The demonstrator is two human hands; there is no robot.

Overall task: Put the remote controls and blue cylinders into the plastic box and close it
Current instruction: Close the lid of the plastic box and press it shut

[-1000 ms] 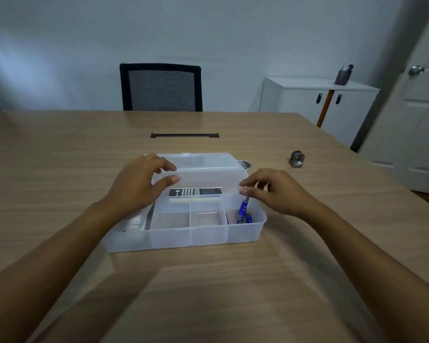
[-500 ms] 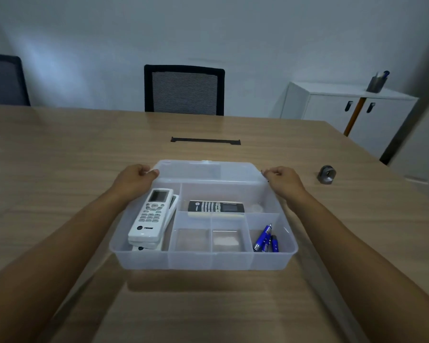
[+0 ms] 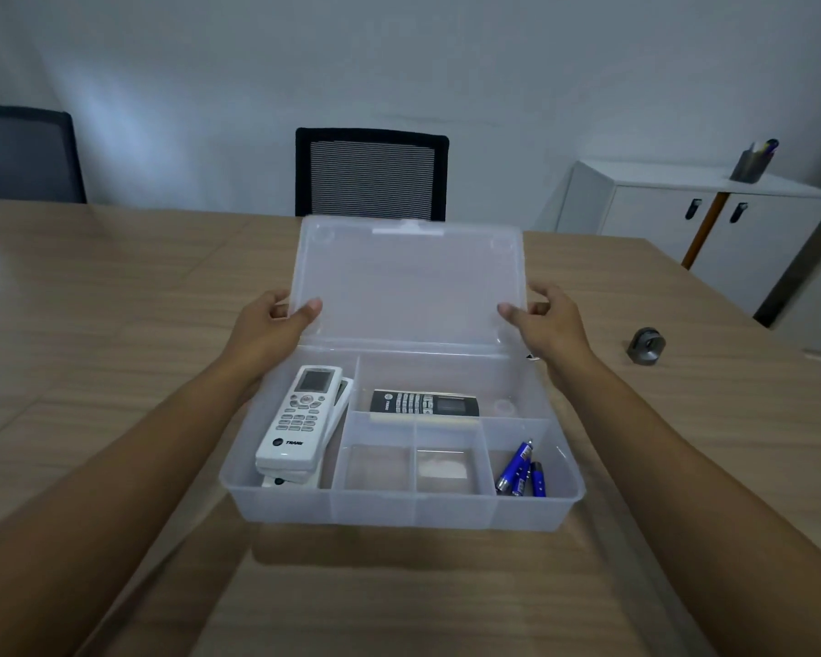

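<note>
Lid (image 3: pixel 411 286) stands upright, pinched at its side edges by left hand (image 3: pixel 269 324) and right hand (image 3: pixel 548 322). Remotes (image 3: pixel 299 414) and blue cylinders (image 3: pixel 522 471) sit inside plastic box (image 3: pixel 399 512). Should be lowered evenly, then pressed at the front latch.

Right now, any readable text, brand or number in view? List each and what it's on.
"TRANE": on the lower end of the top white remote, beside a round logo.
Black remote: key markings and a small logo, too small to read.
Blue cylinders: white print, too blurred to read.
</note>
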